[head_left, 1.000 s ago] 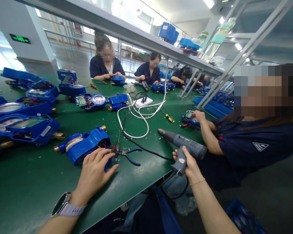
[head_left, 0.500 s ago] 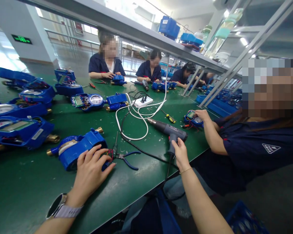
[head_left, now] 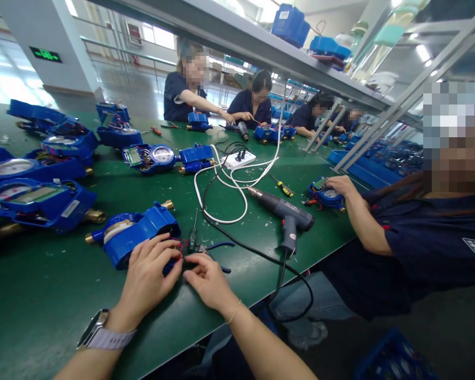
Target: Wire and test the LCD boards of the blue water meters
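Note:
My left hand lies curled over the near end of a blue water meter with brass fittings, holding it on the green table. Thin red wires come out of the meter by my fingertips. My right hand is closed in a pinch right beside the left fingertips; what it pinches is hidden. Blue-handled pliers lie just behind both hands. A grey heat gun rests on the table to the right, with its black cord looping off the table edge.
Several open blue meters lie at the left. A white power strip, a looped white cable and a screwdriver are mid-table. A co-worker's arm reaches to a meter on the right. Other people sit across the table. A blue crate stands on the floor.
My right hand set the heat gun down on the table, let it go and moved left to meet my left hand at the meter's wires. The left hand stayed on the meter.

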The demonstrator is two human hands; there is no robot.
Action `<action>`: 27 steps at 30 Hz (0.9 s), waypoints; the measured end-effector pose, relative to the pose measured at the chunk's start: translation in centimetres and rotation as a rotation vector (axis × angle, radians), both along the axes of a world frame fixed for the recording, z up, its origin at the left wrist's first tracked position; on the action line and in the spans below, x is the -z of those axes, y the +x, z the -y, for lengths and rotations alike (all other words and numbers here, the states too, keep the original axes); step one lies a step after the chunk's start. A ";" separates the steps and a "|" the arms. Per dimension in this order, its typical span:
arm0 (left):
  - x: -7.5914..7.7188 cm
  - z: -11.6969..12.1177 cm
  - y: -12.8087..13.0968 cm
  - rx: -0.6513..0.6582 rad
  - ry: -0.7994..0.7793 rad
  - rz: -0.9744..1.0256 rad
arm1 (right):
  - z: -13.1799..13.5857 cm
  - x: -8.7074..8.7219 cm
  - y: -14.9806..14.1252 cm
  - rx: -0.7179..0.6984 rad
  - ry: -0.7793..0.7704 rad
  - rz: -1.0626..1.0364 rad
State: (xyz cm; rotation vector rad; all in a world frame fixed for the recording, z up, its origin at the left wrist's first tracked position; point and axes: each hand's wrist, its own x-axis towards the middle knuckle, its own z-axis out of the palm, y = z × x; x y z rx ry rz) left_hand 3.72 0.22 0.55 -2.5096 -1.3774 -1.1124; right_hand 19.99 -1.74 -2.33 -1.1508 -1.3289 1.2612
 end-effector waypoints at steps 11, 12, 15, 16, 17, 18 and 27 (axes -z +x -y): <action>-0.4 0.3 -0.4 0.071 -0.137 0.211 | -0.8 0.5 -2.2 0.014 -0.108 -0.215; -0.4 0.3 -0.4 0.073 -0.145 0.230 | -0.8 0.5 -2.2 0.021 -0.113 -0.222; -0.5 0.3 -0.5 0.075 -0.156 0.277 | -0.7 0.4 -2.0 0.042 -0.125 -0.237; -0.5 0.4 -0.5 0.077 -0.161 0.288 | -0.7 0.3 -1.9 0.048 -0.130 -0.242; -0.5 0.4 -0.5 0.078 -0.168 0.297 | -0.7 0.3 -1.8 0.052 -0.135 -0.246; -0.5 0.3 -0.5 0.078 -0.176 0.303 | -0.7 0.3 -1.7 0.056 -0.140 -0.250; -0.2 0.4 -0.3 0.094 -0.193 0.287 | -0.7 0.1 -1.3 0.068 -0.157 -0.290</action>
